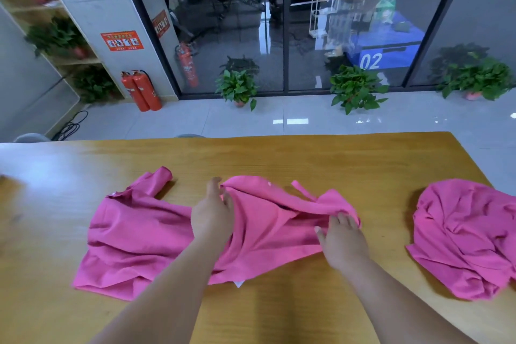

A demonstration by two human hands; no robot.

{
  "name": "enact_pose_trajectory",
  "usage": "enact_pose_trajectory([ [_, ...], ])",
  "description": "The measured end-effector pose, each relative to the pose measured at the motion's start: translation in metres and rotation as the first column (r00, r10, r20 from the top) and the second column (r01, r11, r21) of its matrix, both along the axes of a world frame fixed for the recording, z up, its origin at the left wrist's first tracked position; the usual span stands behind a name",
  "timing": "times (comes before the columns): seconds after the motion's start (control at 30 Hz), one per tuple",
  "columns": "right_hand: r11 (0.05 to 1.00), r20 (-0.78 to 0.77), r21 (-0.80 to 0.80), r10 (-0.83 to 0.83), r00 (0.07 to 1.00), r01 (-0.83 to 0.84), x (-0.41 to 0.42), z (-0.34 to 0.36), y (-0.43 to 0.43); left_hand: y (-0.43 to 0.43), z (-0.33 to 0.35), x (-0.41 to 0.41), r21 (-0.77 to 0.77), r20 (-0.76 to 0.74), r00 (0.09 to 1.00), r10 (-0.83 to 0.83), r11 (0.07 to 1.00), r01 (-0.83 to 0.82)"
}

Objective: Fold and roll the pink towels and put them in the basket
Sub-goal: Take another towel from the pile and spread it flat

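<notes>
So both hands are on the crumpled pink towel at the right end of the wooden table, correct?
No. The head view shows the left hand and right hand on the spread pink towel at the middle of the wooden table, not the crumpled pink towel.

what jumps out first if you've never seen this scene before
A bright pink towel lies rumpled across the middle of the wooden table, with the left hand pinching a fold and the right hand resting on it. A second pink towel sits bunched at the table's right edge. Two red fire extinguishers stand by the pillar at far left.
</notes>
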State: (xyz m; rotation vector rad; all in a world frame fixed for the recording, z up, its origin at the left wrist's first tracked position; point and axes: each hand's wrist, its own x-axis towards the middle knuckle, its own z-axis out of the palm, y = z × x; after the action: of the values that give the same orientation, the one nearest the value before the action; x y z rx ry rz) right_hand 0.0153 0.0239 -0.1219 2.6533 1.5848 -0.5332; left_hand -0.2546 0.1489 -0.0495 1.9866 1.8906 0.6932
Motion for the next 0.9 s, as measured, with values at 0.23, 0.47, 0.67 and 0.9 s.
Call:
enact_pose_trajectory([
  [0.23,1.000,-0.154,-0.026,-0.004,0.988,0.000,-0.059,-0.024,0.019,-0.042,-0.064,0.028,-0.334,-0.452,0.646,-0.616,0.788,0.517],
  [0.47,0.994,-0.065,-0.045,0.100,0.993,-0.103,-0.011,-0.037,0.065,0.018,-0.076,0.026,-0.577,-0.446,0.699,-0.559,0.776,0.253],
  [0.67,0.966,-0.115,-0.061,0.245,0.963,-0.253,0.041,-0.039,0.125,0.081,-0.085,0.057,-0.625,-0.480,0.670,-0.566,0.757,0.191],
  [0.9,0.929,-0.125,-0.047,0.358,0.925,-0.366,0.099,-0.045,0.200,0.161,-0.087,0.088,-0.665,-0.447,0.689,-0.571,0.727,0.171],
])
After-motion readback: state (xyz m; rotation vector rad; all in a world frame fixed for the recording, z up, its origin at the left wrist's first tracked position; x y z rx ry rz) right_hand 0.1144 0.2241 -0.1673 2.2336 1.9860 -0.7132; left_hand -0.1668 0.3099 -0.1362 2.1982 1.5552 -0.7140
